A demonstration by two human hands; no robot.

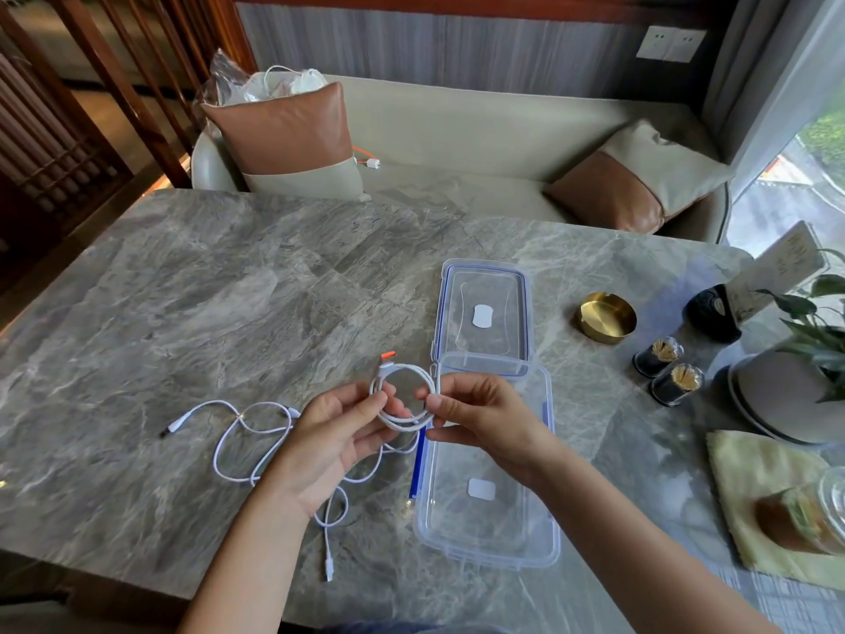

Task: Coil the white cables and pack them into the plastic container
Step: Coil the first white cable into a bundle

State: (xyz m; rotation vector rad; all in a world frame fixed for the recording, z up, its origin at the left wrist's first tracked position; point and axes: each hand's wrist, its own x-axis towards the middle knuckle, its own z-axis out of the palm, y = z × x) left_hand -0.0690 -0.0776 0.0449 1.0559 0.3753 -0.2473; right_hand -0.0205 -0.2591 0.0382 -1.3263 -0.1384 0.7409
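Observation:
A white cable wound into a small coil [414, 375], with an orange plug end at its top, hangs above the table between my two hands. My left hand [340, 439] holds the coil's left side with fingers and thumb. My right hand [480, 416] pinches its right side. Just below and to the right stands the clear plastic container [491, 528], open and with no cable in it. Its clear lid [484, 313] with blue seal lies flat behind it. Loose white cables [249, 432] sprawl on the marble table under my left forearm.
A brass ashtray [606, 317], two toothpick jars [658, 356], a black holder with a card, a potted plant on a tray and a glass jar [809, 514] on a yellow cloth crowd the table's right side. A sofa with cushions stands behind the table.

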